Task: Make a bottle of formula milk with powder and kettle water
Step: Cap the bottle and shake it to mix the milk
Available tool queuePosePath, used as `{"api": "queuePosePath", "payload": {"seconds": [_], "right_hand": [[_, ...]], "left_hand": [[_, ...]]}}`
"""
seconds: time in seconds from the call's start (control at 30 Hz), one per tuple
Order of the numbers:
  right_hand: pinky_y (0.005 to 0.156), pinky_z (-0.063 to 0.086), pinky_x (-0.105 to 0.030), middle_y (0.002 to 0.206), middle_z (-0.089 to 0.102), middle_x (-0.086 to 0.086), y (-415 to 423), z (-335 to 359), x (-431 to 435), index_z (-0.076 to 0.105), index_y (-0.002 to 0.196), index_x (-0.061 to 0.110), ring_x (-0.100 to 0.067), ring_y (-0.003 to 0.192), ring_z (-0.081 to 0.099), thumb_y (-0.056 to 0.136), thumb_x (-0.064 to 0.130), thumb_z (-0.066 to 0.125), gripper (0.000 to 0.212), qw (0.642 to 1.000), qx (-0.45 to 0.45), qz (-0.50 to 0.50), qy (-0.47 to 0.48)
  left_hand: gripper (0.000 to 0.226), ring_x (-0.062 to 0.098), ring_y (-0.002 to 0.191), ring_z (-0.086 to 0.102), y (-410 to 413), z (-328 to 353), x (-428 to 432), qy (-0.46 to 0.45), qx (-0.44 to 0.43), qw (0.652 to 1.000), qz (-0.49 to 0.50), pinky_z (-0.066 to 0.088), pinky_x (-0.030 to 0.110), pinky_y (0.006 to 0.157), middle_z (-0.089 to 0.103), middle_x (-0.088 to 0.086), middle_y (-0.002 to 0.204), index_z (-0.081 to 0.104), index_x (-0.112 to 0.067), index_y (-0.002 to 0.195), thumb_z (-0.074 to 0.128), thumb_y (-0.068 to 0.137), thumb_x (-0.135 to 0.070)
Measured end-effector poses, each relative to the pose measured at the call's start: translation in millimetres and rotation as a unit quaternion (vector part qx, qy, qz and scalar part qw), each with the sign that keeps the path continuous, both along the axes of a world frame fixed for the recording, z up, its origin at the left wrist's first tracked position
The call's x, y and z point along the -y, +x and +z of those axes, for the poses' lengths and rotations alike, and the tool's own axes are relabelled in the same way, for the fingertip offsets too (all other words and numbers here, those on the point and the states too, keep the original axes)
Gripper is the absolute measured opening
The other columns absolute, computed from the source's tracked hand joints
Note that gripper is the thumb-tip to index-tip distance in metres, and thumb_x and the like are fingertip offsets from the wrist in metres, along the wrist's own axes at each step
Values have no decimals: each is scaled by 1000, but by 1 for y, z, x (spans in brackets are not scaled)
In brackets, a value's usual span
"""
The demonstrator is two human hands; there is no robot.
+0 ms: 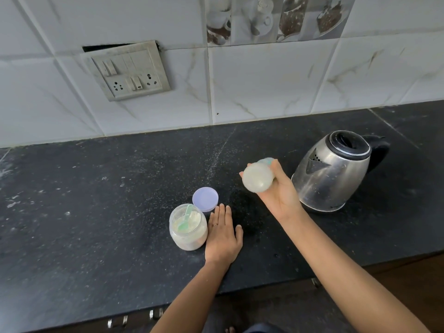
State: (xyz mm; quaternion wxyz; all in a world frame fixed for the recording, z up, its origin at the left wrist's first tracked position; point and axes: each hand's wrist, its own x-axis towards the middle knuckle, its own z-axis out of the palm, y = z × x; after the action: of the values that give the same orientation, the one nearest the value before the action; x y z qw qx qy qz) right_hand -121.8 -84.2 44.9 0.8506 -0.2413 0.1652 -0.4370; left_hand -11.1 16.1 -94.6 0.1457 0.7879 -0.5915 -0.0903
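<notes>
Baby bottle gripped sideways in right hand just left of kettle, left hand flat w/ fingers open beside powder jar, so cap prob should be kept tight & shaken w/o leaks imo.

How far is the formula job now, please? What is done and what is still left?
Done: the powder jar is open, its purple lid beside it, a green scoop inside. In hand: the right hand holds the bottle sideways above the counter, perhaps shaking it; its contents look milky. The left hand rests flat. Left: closing the jar.
</notes>
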Motion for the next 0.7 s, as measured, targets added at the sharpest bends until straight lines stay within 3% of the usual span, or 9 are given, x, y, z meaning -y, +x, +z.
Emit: {"api": "queuePosePath", "payload": {"seconds": [0.07,0.13,0.23,0.3,0.4,0.53,0.7], "right_hand": [[80,56,-49,108,60,-18,-3,1,-2,49,125,12,-28,95,68,52,26,95,87,999,14,33,23],[82,55,-50,113,62,-19,-5,-1,-5,45,137,22,-30,99,67,56,23,93,94,997,6,74,9],[87,54,-54,110,55,-17,1,-2,-2,45,124,18,-29,96,66,53,27,95,87,1000,-20,15,2],[91,52,-55,108,54,-17,0,-2,-3,48,116,16,-29,96,65,54,29,95,78,999,-32,31,0],[82,55,-52,111,63,-19,-5,-6,-7,51,132,26,-33,100,66,57,19,92,86,995,-29,96,7],[87,54,-55,105,59,-18,0,-7,0,43,124,18,-29,94,67,53,25,95,89,999,-17,22,21],[77,56,-51,110,63,-18,-4,-11,-2,47,135,28,-33,97,68,49,18,95,99,995,-39,87,24]], "left_hand": [[71,23,148,10,1,1,0,-7,-1,1000,-2,-8,31,115,18,14,159,22,-3,151,13,93,-44],[72,22,149,7,2,0,1,-6,1,1000,-3,-11,29,114,15,13,160,19,-4,151,12,92,-45],[75,22,149,6,1,0,0,-4,7,1000,-4,-11,30,114,15,14,160,18,-4,152,8,90,-45],[74,22,149,7,1,1,0,-5,3,1000,-2,-10,30,115,16,14,160,19,-4,151,8,91,-45],[74,22,149,5,1,1,0,-1,-1,1000,-2,-10,30,115,13,14,160,16,-4,152,9,91,-45],[73,21,149,3,1,3,0,5,5,1000,-3,-12,29,114,11,13,161,15,-5,152,8,91,-45],[73,21,149,4,1,3,0,2,-2,1000,2,-10,30,116,13,13,160,17,-5,152,10,91,-45]]}}
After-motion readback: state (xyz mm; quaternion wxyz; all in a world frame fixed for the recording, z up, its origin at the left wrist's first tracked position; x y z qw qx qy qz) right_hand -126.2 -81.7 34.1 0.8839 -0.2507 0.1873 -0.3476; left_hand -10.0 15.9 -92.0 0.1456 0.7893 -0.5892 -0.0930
